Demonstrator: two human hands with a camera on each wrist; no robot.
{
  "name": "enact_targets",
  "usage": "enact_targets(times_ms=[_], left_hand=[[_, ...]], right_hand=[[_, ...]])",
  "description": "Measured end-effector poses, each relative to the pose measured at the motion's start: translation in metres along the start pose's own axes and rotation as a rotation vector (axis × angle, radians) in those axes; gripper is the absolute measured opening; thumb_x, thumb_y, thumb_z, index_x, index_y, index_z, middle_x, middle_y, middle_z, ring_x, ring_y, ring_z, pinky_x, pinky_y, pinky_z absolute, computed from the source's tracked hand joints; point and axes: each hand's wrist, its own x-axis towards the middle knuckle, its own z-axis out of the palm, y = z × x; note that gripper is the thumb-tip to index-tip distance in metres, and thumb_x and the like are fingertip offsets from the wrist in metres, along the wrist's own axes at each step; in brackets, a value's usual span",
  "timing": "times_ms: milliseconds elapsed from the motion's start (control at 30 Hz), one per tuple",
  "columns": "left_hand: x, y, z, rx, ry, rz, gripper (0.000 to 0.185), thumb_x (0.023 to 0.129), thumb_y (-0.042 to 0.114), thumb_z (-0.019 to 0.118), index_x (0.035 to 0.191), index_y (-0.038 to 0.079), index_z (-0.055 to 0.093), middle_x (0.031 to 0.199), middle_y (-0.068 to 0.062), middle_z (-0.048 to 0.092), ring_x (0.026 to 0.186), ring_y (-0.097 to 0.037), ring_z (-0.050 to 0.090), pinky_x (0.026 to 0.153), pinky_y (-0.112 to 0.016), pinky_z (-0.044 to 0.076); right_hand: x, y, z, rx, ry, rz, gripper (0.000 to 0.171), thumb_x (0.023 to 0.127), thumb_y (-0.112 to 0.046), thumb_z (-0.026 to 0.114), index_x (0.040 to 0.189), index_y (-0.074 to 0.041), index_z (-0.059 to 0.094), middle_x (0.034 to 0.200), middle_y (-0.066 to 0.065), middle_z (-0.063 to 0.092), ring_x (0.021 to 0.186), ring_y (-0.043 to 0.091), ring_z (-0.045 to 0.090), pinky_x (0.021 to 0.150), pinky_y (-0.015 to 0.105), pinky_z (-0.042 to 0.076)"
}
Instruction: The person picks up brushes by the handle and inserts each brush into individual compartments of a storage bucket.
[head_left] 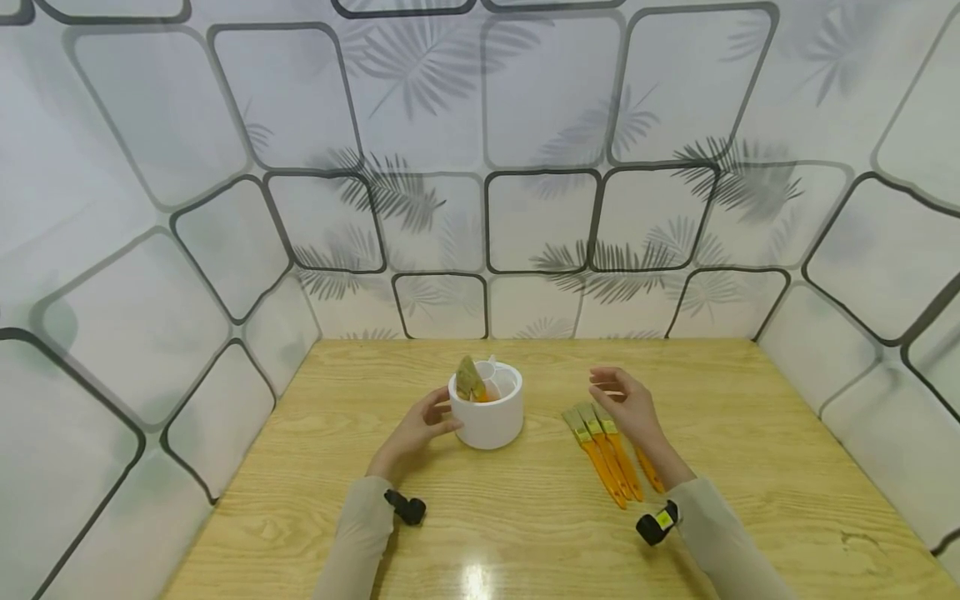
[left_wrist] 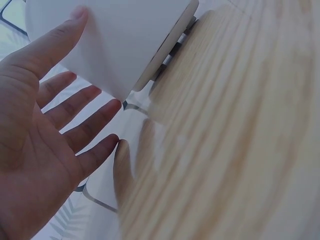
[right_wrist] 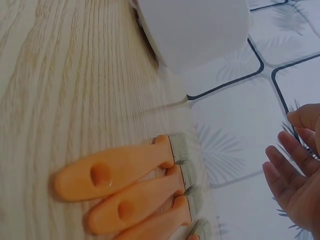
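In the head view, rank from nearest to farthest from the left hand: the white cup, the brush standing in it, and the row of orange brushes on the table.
1. white cup, touching the left hand.
2. brush in the cup, just behind.
3. orange brushes, far right, beneath the right hand.

I'm looking into a staged recording booth, not a lived-in room: a pale wood-grain counter [head_left: 750,433] is boxed in on three sides by walls [head_left: 540,125] covered in printed paper with rounded dark-outlined tiles and grey palm-leaf shadows.
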Motion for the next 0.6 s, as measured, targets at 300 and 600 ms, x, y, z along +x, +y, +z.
enact_targets(times_ms=[300,600], left_hand=[[0.009,-0.024,-0.001,0.018,0.049,-0.009,0.068,0.084,0.025,0.07,0.142,0.014,0.036,0.143,-0.013,0.039,0.127,-0.036,0.042,0.101,-0.047,0.041],[0.009,-0.026,-0.001,-0.002,0.047,-0.004,0.066,0.083,0.027,0.07,0.14,0.019,0.039,0.142,-0.009,0.041,0.126,-0.032,0.044,0.101,-0.046,0.042]], right_hand=[[-0.004,-0.024,-0.006,0.015,0.013,-0.002,0.026,0.089,-0.008,0.062,0.113,-0.001,0.061,0.107,0.022,0.064,0.094,0.027,0.06,0.07,0.015,0.05],[-0.003,-0.007,-0.007,-0.015,0.031,0.017,0.028,0.089,-0.014,0.063,0.114,-0.002,0.061,0.106,0.017,0.065,0.09,0.003,0.059,0.07,0.015,0.05]])
